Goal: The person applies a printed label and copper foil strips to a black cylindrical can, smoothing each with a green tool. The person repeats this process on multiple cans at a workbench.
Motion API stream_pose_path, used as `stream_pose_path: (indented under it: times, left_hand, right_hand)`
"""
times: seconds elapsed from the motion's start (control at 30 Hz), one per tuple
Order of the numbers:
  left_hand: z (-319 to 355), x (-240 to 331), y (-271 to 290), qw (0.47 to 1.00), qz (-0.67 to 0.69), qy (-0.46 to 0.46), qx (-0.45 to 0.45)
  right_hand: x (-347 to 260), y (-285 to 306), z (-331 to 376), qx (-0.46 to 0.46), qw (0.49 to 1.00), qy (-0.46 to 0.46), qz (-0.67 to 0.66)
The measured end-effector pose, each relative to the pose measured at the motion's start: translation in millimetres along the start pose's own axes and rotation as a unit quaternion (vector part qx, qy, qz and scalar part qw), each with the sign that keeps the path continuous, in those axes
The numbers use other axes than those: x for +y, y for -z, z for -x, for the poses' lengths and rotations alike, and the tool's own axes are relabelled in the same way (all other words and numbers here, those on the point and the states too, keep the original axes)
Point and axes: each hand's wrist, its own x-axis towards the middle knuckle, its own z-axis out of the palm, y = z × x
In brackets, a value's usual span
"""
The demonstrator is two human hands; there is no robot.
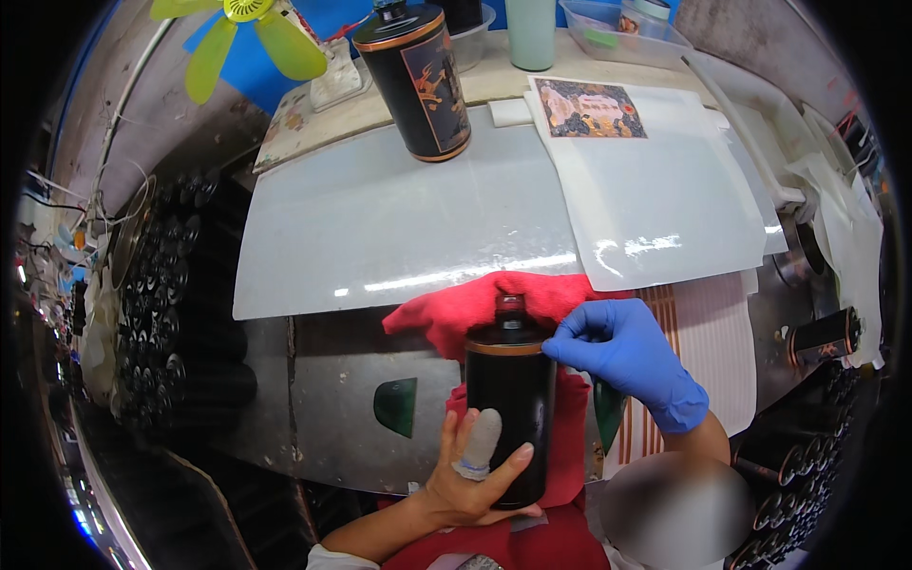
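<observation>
Black bottles (pixel 176 313) lie stacked in rows at the far left, about nine o'clock from the middle of the view. Right of them a white sheet (pixel 380 237) covers the counter (pixel 351 399), and a tall black bottle with a picture label (pixel 418 81) stands upright on it at twelve o'clock. Near the bottom, at six o'clock, the left hand (pixel 470 470) grips a black bottle (pixel 510 408) from below, fingers (pixel 482 442) curled around its body, one wearing a white finger cot. That bottle stands upright over a red cloth (pixel 494 299). At its three o'clock, the right hand (pixel 622 356), in a blue glove, pinches the bottle's shoulder at the copper band, fingertips closed on it. Farther right lies a glossy white sheet with a printed label (pixel 655 190).
</observation>
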Motion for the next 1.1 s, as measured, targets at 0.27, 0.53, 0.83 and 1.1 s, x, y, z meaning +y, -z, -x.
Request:
stream_pose_path:
  times: [0.27,0.53,0.83,1.1]
  left_hand:
    - [13,-35,15,0.974,0.218,0.057,0.027]
    - [-103,-28,17,0.868,0.377,0.225,0.231]
    - [-112,-20,13,0.943,0.157,0.248,0.159]
    - [-81,30,19,0.984,0.032,0.15,0.096]
  right_hand:
    - [14,19,11,0.049,0.996,-0.046,-0.063]
    - [79,40,10,0.007,0.87,-0.133,-0.475]
    - [64,14,37,0.098,0.916,0.012,-0.39]
    - [3,-38,30,0.203,0.948,0.245,-0.019]
